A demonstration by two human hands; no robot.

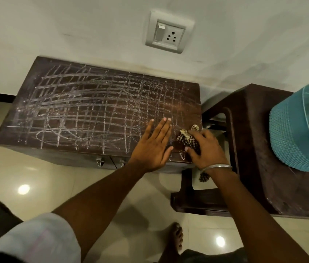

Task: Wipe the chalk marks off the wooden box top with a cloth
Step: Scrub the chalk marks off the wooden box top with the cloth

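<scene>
Our left hand (152, 147) flat with straight fingers on the wooden box top (96, 109), our right hand (204, 149) gripping the checked cloth (188, 138) at its near right corner, chalk marks (85, 105) covering the top

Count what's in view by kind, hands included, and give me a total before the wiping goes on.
box: 1
cloth: 1
stool: 1
basket: 1
socket: 1
hands: 2 (left hand flat on the box, right hand gripping the cloth)
Total: 7
</scene>
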